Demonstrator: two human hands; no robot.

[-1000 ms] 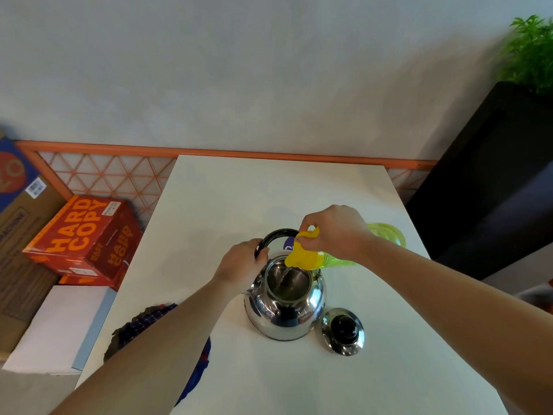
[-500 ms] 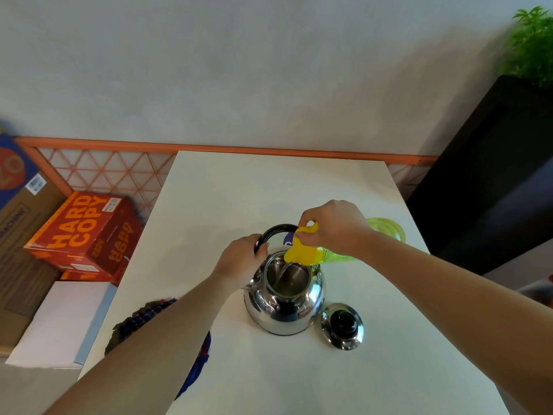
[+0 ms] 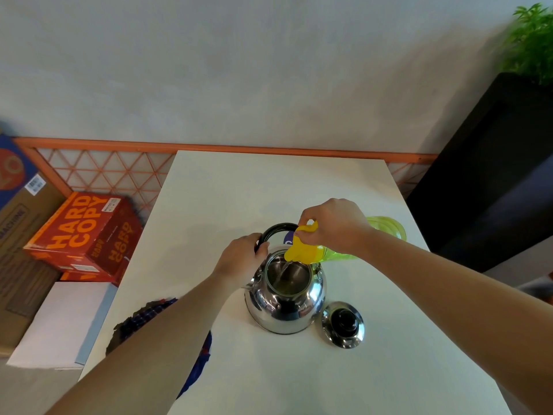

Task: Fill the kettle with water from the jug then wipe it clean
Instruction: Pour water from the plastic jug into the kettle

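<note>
A shiny steel kettle (image 3: 284, 307) stands open on the white table (image 3: 269, 190). My left hand (image 3: 241, 259) grips its black handle (image 3: 278, 228), folded back behind the opening. My right hand (image 3: 335, 226) holds a green jug (image 3: 386, 229) with a yellow lid (image 3: 302, 250), tipped on its side over the kettle's mouth. A thin stream of water runs from the yellow spout into the kettle. The kettle's lid (image 3: 344, 324) with its black knob lies on the table to the right. A dark checked cloth (image 3: 143, 322) lies at the table's left edge, partly under my left arm.
Left of the table on the floor sit an orange box (image 3: 83, 235) marked HARD COPY, brown cartons (image 3: 21, 235) and a white box (image 3: 59, 322). A black cabinet (image 3: 493, 175) with a green plant (image 3: 532, 40) stands on the right. A grey wall lies behind.
The jug stays tipped and keeps pouring into the kettle. Both hands hold their grips; only the view has shifted slightly.
</note>
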